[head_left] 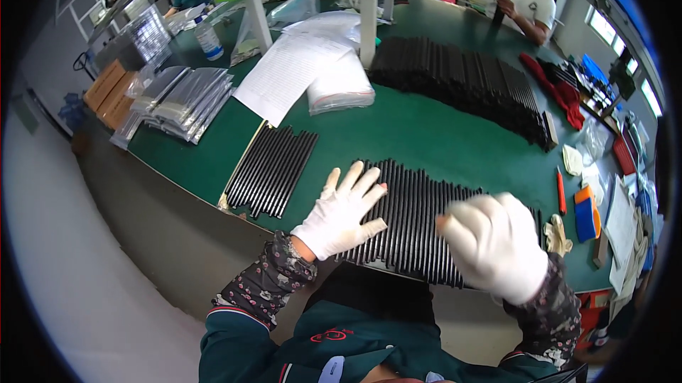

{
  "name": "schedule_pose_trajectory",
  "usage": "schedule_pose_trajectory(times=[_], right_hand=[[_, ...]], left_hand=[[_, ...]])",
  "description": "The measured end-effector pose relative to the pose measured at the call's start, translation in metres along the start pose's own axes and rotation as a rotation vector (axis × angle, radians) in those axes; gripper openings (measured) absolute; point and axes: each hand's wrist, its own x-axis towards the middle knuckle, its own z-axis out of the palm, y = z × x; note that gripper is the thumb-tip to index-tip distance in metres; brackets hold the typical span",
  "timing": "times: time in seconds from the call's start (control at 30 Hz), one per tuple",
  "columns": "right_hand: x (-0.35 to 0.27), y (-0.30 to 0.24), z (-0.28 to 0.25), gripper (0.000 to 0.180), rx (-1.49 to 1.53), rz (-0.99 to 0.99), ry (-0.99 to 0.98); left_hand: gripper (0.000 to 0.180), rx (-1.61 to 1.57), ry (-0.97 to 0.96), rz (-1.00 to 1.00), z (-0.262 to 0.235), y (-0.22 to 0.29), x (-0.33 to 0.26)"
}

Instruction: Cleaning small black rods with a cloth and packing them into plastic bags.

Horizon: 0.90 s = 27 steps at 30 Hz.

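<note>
A row of thin black rods [419,220] lies side by side along the near edge of the green table. My left hand [342,214], in a white glove with some bare fingertips, rests flat on the left end of this row, fingers spread. Over the right part of the row my right hand [497,244], also gloved in white, is raised and curled closed. It is slightly blurred, and whatever its fingers may hold is hidden. To the left of my left hand, a smaller group of black rods [273,173] lies apart from the main row.
A large stack of black rods [462,81] fills the far right. Papers [291,70] lie on a white packet [342,88], beside bagged bundles [186,99]. A red pen [560,191] and a blue-orange block [587,214] lie right. A person [522,0] works across the table.
</note>
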Motion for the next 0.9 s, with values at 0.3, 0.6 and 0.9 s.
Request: schedule_pose_trajectory(times=[0.3, 0.6, 0.9], right_hand=[[0.089, 0.054, 0.146, 0.018, -0.089, 0.099, -0.167], [0.149, 0.064, 0.223, 0.016, -0.248, 0.169, -0.183], [0.168, 0.083, 0.231, 0.017, 0.400, 0.773, 0.055]], left_hand=[[0.058, -0.095, 0.077, 0.033, 0.001, 0.005, 0.007], [0.059, -0.140, 0.037, 0.006, -0.004, 0.005, 0.005], [0.059, -0.167, 0.017, -0.009, -0.004, 0.002, 0.004]])
